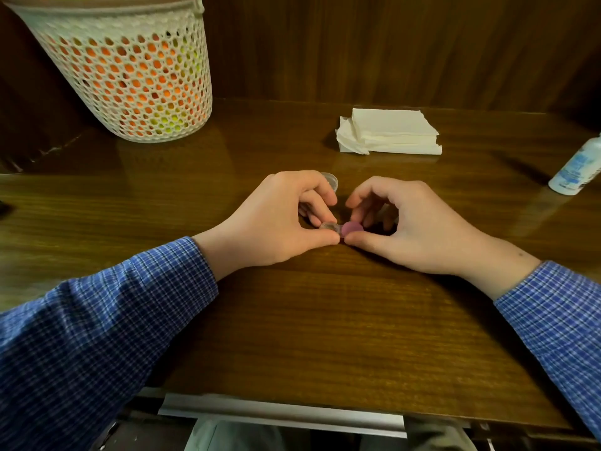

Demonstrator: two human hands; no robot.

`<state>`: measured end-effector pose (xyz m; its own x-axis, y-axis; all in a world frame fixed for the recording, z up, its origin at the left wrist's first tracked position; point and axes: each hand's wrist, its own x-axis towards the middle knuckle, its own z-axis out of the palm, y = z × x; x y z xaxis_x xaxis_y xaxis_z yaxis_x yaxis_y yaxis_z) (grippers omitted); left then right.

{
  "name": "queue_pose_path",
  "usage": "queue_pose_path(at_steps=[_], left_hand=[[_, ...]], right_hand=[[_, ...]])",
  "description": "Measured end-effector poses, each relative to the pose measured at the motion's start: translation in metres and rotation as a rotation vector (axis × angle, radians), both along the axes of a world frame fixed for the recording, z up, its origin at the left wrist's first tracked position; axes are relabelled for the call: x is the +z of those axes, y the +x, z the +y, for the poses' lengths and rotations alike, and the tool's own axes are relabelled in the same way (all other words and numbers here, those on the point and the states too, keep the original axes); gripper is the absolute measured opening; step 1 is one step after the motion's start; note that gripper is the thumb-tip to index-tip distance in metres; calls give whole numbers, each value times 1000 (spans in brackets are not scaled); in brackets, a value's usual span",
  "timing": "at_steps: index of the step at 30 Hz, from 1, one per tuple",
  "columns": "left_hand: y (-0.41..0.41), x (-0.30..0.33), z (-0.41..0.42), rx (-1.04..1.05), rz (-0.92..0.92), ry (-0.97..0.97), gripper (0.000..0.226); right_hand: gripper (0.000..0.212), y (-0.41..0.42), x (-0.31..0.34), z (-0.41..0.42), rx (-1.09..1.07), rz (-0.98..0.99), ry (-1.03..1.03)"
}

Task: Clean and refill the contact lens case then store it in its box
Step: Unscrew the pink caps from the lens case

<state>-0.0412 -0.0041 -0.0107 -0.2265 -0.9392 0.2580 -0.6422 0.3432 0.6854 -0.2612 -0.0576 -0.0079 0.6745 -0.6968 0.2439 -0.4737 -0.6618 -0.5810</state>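
small contact lens case (341,228), two round wells joined side by side: left well clear plastic and uncapped, right well topped with a pink-purple round cap (352,227). the case sits low over the middle of the dark brown glossy wooden table (325,320); whether it touches the tabletop cannot be told, fingers hide its underside.

left hand (276,222): thumb and fingers curled, pinching the clear well from its left side, thumb tip on the near edge. right hand (413,229): thumb and fingers curled round the pink-purple cap, thumb on the near edge, fingertips arched over the far side. the two thumb tips nearly meet in front of the case. both wrists rest on the table; both arms in blue checked sleeves (97,320).

small clear round plastic lid (330,179) lies on the table just behind the left hand's knuckles, partly hidden by them.

farther back, right of centre: stack of white folded paper napkins (390,133), flat on the table. at the right edge: white plastic bottle with a blue label (577,169), standing tilted in the wide-angle view, label text not legible. back left: white perforated plastic basket (130,76), orange and yellow-green contents showing through the holes. dark wood panel wall (357,43) behind the table.
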Motion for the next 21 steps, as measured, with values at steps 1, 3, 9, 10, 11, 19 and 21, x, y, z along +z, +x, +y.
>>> queue_pose_path(at_steps=[1, 3, 9, 10, 11, 19, 21], left_hand=[[0, 0, 0, -1, -1, -1, 42], [0, 0, 0, -1, -2, -1, 42], [0, -1, -1, -1, 2, -10, 40], [0, -1, -1, -2, 4, -8, 40], [0, -1, -1, -3, 4, -8, 41], [-1, -1, -1, 3, 10, 3, 42], [-1, -1, 0, 7, 10, 3, 41]], right_hand=[[35, -1, 0, 0, 18, 1, 15], [34, -2, 0, 0, 50, 11, 21], [46, 1, -1, -1, 14, 21, -37], [45, 1, -1, -1, 5, 13, -27], [43, 1, -2, -1, 7, 5, -8], [40, -1, 0, -1, 71, 11, 25], [45, 0, -1, -2, 45, 14, -1]])
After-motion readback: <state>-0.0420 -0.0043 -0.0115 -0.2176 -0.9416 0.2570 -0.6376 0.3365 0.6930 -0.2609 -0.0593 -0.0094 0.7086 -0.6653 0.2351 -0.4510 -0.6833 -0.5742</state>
